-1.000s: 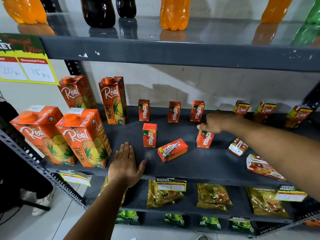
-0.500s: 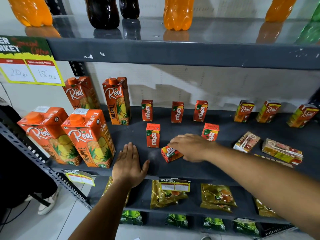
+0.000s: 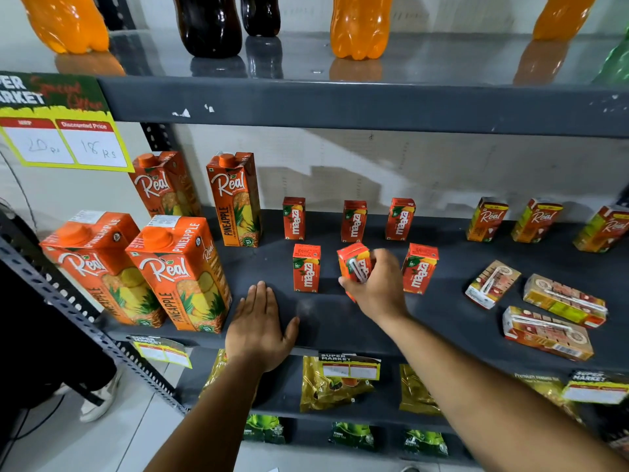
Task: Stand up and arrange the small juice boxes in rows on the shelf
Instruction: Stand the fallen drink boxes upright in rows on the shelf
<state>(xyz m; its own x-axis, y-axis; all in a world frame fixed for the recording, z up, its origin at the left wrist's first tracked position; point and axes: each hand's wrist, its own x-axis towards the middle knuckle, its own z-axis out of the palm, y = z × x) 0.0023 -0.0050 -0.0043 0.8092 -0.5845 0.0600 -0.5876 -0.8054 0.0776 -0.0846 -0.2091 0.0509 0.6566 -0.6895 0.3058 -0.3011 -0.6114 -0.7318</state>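
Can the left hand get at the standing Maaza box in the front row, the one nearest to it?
Probably yes. The left hand lies flat on the shelf, empty, just below-left of that Maaza box, with bare shelf between them.

3 juice boxes (image 3: 354,221) behind, 3 flat boxes (image 3: 548,333) right

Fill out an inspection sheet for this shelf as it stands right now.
Surface: dark middle shelf, front centre bare.
Job's things: five Maaza boxes upright in two rows; three small Real boxes upright at back; three more lying flat.
Clutter: large pineapple cartons at left.
Grippers: right hand holds a tilted Maaza box; left hand flat on shelf.
Cables: thin cord at far left.
Surroundings: soda bottles above, packets below.
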